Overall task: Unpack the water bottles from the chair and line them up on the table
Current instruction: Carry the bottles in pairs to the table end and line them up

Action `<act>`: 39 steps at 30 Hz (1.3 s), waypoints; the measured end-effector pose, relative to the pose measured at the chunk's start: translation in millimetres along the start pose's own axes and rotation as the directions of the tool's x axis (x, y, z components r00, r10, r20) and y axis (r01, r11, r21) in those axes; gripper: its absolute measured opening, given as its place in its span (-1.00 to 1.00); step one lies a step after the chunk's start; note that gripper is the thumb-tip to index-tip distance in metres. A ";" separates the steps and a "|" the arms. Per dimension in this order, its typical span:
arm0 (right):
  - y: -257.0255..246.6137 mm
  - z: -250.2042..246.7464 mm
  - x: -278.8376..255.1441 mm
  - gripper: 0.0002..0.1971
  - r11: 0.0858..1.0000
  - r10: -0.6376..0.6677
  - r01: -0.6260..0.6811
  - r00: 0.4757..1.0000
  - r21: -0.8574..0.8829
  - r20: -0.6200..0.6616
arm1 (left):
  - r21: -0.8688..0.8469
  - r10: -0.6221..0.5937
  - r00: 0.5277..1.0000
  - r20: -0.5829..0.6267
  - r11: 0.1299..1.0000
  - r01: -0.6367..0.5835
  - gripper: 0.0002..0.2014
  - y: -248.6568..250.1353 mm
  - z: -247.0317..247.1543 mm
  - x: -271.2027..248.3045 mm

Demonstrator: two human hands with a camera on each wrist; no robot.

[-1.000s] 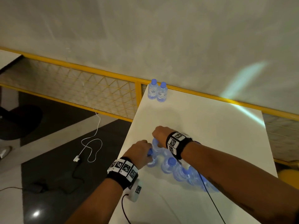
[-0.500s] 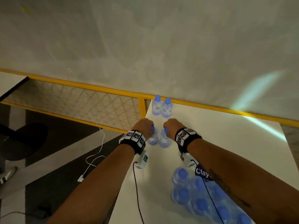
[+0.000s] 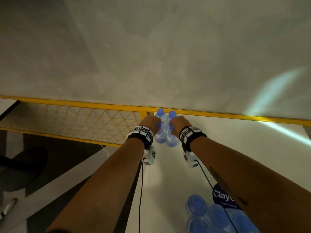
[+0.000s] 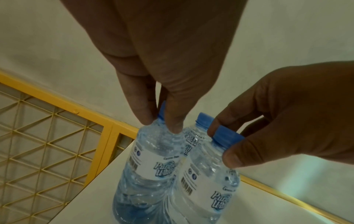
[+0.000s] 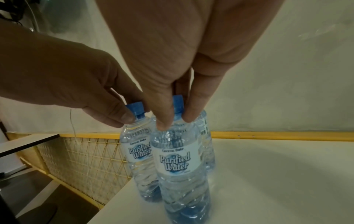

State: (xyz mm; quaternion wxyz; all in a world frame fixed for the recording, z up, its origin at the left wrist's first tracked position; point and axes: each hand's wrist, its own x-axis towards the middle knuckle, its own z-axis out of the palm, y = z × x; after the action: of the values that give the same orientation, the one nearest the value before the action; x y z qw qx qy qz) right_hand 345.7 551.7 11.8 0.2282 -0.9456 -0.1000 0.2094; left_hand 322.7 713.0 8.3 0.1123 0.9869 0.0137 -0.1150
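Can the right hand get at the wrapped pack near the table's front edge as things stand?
Probably not yet. The right hand is pinching a bottle by its cap at the far end of the table. The pack lies uncovered beneath that forearm, so once the bottle is released the way looks free.
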 end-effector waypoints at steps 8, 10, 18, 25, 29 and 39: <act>-8.6 4.8 22.7 -0.91 0.852 0.251 -0.246 0.967 0.462 0.050 | 0.045 0.042 0.999 -0.001 0.998 -0.042 -0.78 -9.5 6.9 13.1; -7.4 5.7 25.7 -0.93 0.849 0.244 -0.250 0.967 0.465 0.073 | 0.047 0.054 0.999 -0.004 0.997 -0.053 -0.73 -10.2 8.2 14.9; -8.4 3.3 24.3 -0.81 0.854 0.243 -0.240 0.969 0.461 0.054 | 0.058 0.057 0.998 0.029 0.997 -0.058 -0.70 -9.1 3.9 12.9; -5.8 9.4 27.8 -0.84 0.904 0.208 -0.189 0.978 0.382 -0.007 | -0.031 -0.020 0.999 0.040 0.999 0.021 -0.74 -5.4 -0.6 17.0; -2.0 9.8 18.0 -0.75 0.977 0.117 -0.115 0.993 0.180 -0.002 | -0.074 -0.038 0.999 0.034 0.996 0.041 -0.75 -4.0 -1.8 11.1; 45.7 -18.1 -138.2 -0.54 0.980 -0.165 0.177 0.979 -0.095 0.120 | -0.220 0.195 0.946 -0.259 0.942 -0.254 -0.56 29.3 19.6 -104.7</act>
State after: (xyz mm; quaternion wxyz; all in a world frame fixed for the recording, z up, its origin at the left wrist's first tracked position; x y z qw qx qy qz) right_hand 234.6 465.3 53.2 0.1893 -0.9310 -0.2045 0.2358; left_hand 218.0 679.9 20.3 0.2460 0.9664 -0.0723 0.0180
